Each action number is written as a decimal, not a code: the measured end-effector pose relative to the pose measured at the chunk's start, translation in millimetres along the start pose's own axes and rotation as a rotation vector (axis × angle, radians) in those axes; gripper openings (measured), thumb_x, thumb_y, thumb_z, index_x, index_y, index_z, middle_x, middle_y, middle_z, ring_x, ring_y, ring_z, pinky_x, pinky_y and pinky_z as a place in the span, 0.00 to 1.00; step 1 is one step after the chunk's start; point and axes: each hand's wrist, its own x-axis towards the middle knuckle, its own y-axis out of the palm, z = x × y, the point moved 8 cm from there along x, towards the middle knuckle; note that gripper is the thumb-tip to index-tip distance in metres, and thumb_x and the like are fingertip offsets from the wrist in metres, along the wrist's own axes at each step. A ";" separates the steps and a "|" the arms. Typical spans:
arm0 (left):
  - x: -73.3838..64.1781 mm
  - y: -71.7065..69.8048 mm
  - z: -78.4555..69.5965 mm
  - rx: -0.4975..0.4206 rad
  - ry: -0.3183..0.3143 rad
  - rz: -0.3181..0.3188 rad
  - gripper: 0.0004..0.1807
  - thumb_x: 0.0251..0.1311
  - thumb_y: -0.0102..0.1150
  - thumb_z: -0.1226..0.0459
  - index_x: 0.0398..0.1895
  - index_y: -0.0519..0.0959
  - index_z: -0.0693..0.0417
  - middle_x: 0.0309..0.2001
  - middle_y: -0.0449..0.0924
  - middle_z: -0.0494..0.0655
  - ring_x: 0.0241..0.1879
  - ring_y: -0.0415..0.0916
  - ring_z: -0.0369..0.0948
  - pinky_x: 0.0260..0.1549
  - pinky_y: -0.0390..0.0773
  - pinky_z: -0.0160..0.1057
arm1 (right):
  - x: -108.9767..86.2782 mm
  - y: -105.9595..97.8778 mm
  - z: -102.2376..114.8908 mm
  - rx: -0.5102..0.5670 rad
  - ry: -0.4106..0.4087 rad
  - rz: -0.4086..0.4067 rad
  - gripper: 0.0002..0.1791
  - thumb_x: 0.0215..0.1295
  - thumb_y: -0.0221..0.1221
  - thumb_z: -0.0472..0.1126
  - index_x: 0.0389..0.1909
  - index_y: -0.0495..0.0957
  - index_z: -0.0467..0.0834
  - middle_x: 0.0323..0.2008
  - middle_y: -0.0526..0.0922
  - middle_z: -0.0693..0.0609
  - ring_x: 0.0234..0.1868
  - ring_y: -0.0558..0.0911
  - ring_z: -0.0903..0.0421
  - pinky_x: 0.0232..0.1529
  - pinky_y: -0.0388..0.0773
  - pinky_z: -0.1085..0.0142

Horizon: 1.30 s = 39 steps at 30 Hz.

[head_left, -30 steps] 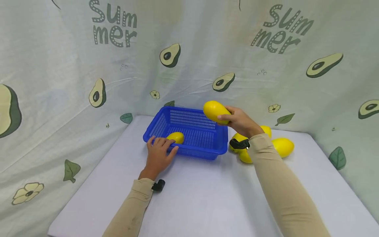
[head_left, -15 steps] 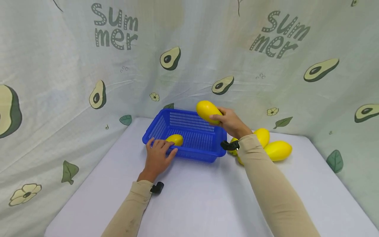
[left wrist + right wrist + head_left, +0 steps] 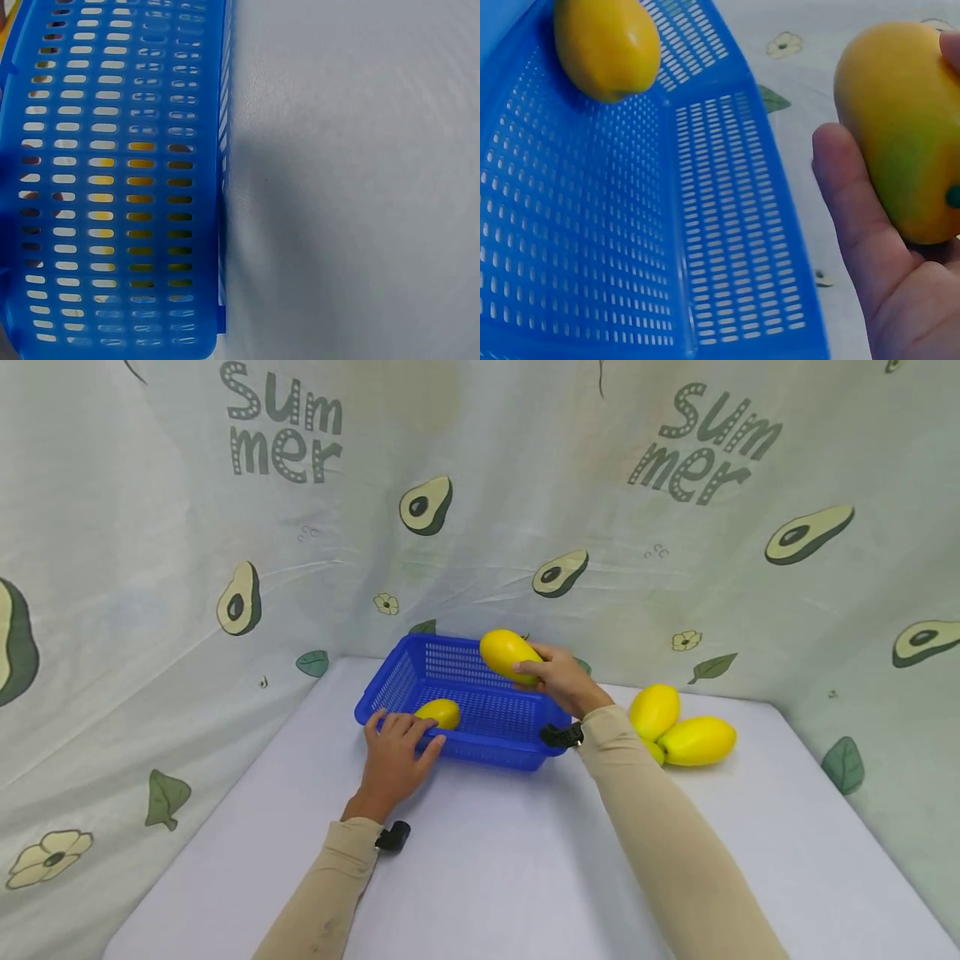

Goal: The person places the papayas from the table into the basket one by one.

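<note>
My right hand [image 3: 561, 677] grips a yellow mango [image 3: 507, 653] above the back right part of the blue plastic basket [image 3: 450, 742]. In the right wrist view this mango [image 3: 900, 112] shows a greenish patch and a small dark green stem spot, with the thumb and fingers around it. My left hand [image 3: 393, 756] holds the basket's front left rim, fingers over the edge and thumb on the outer side. Inside, a second mango [image 3: 441, 713] lies near those fingers. The left wrist view shows the slotted basket wall [image 3: 112, 300], with yellow visible through it.
On the white table [image 3: 480, 860], several yellow mangoes [image 3: 699, 742] lie together to the right of the basket, partly hidden by the right sleeve [image 3: 652, 802]. A printed cloth [image 3: 480, 460] hangs behind the table and along its sides.
My right hand has carried its mango to the left and slightly lower, over the basket. The left hand stays at the rim, and the mango in the basket has not moved.
</note>
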 end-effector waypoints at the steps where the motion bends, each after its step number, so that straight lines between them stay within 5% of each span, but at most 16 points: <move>1: -0.3 -0.3 0.7 -0.001 -0.003 -0.002 0.20 0.68 0.58 0.50 0.52 0.82 0.54 0.45 0.81 0.51 0.54 0.72 0.52 0.67 0.49 0.65 | 1.1 0.9 -0.5 0.011 0.005 -0.001 0.33 0.68 0.63 0.38 0.72 0.65 0.38 0.60 0.71 0.38 0.56 0.75 0.43 0.63 0.71 0.47; 19: -0.1 -0.7 3.0 0.017 0.003 -0.005 0.20 0.67 0.59 0.50 0.52 0.82 0.53 0.44 0.81 0.50 0.53 0.72 0.52 0.65 0.53 0.67 | 23.9 16.6 -10.1 0.090 0.085 -0.052 0.34 0.66 0.63 0.35 0.72 0.63 0.38 0.62 0.68 0.37 0.59 0.74 0.41 0.61 0.74 0.49; 31: -5.3 -3.1 5.8 0.019 -0.012 0.017 0.20 0.68 0.58 0.49 0.53 0.82 0.52 0.45 0.81 0.50 0.54 0.72 0.51 0.67 0.48 0.64 | 30.2 20.7 -17.7 0.102 0.122 -0.172 0.40 0.66 0.64 0.38 0.76 0.58 0.39 0.63 0.68 0.37 0.59 0.75 0.43 0.58 0.77 0.55; 39: -0.8 -2.5 3.9 0.010 0.005 0.009 0.20 0.68 0.58 0.49 0.53 0.82 0.52 0.45 0.80 0.49 0.54 0.72 0.50 0.66 0.49 0.65 | 33.6 31.1 -10.6 0.025 0.099 -0.167 0.42 0.68 0.64 0.43 0.77 0.54 0.39 0.64 0.68 0.38 0.59 0.77 0.44 0.57 0.78 0.58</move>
